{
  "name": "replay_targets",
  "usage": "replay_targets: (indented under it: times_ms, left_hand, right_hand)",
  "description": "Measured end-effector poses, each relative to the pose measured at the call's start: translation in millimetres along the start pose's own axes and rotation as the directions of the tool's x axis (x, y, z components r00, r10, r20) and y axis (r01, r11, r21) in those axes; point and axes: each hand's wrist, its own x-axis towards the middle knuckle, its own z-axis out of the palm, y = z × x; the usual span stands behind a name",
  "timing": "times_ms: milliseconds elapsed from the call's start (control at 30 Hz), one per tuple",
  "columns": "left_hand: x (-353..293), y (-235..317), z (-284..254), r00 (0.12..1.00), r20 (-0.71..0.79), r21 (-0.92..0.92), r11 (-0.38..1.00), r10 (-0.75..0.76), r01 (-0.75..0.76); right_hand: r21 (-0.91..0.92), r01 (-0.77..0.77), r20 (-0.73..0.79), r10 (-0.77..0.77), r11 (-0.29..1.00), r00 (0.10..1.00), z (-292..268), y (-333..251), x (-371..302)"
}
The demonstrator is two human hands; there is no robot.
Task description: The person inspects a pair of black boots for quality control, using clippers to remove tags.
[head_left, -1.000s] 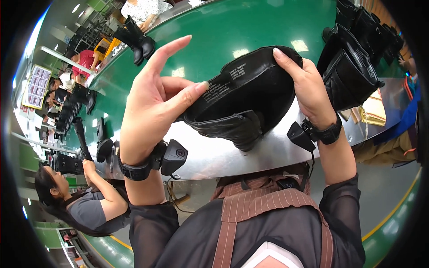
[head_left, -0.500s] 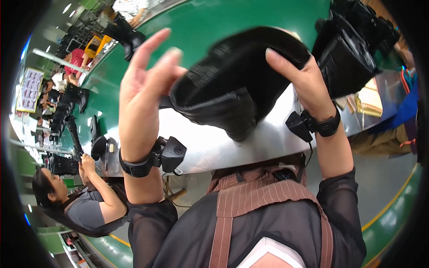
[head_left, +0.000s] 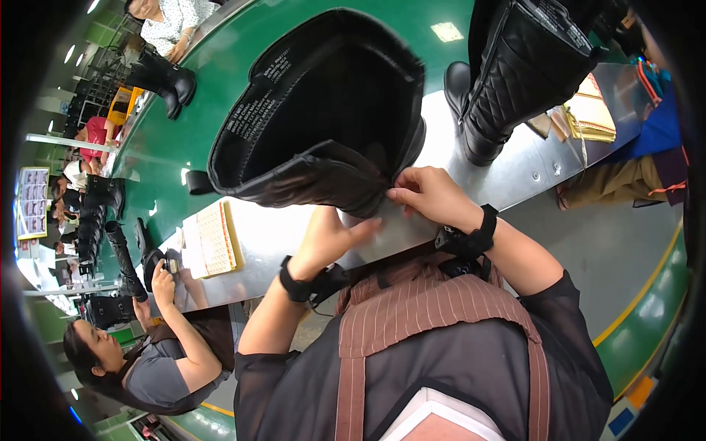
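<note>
A tall black boot [head_left: 331,176] stands upright before me, its wide shaft mouth facing up and light print on the dark lining. At the near right of the shaft, my right hand [head_left: 432,195] pinches the boot's side, where the edges of the opening meet. Whether a zip pull is between the fingertips is too small to see. My left hand [head_left: 327,239] is just below the near side of the shaft, thumb stretched out and slightly blurred. Its other fingers are hidden behind the leather. The boot's foot is out of sight beneath the shaft.
Quilted black boots [head_left: 507,81] stand to the right, beside a yellow patterned pad [head_left: 590,117]. Another patterned pad [head_left: 213,237] lies left on the metal table edge [head_left: 294,275]. A co-worker [head_left: 173,345] sits at left; more boots [head_left: 165,84] line the green surface.
The boot has moved left and now stands with its mouth turned up. My right hand has left the rim for the lower side; my left hand has come down beneath the shaft.
</note>
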Motion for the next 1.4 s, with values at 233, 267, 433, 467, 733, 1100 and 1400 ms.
replay_targets:
  times_ms: [233, 267, 433, 467, 733, 1100, 1400]
  left_hand:
    - [4, -1, 16, 0.960, -0.186, -0.245, 0.956, -0.210, 0.162]
    - [3, -3, 16, 0.960, -0.191, -0.243, 0.958, -0.204, 0.154]
    - [3, 3, 13, 0.904, -0.198, -0.175, 0.921, -0.378, 0.347]
    - [2, -1, 14, 0.902, -0.208, -0.178, 0.922, -0.377, 0.344]
    - [-4, 3, 22, 0.885, -0.346, -0.089, 0.950, -0.311, 0.299]
    - [-44, -40, -20, 0.690, -0.702, -0.189, 0.980, -0.178, 0.061]
    - [-72, -12, -55, 0.767, -0.592, 0.496, 0.639, -0.246, 0.587]
  right_hand:
    - [0.181, -0.190, 0.218, 0.149, 0.965, 0.965, -1, -7, 10]
    - [0.239, -0.212, 0.259, 0.148, 0.948, 0.955, -3, -7, 12]
    - [0.373, -0.016, 0.168, -0.050, 0.928, 0.985, 9, -30, 1]
    - [0.403, 0.020, 0.188, -0.104, 0.915, 0.977, 6, -47, -6]
    - [0.386, 0.324, 0.150, -0.405, 0.864, 0.902, -13, -154, -58]
    - [-0.765, 0.483, -0.303, -0.900, 0.426, 0.314, -66, -158, -104]
    - [-0.695, 0.202, -0.504, -0.668, 0.690, 0.548, -128, -151, -118]
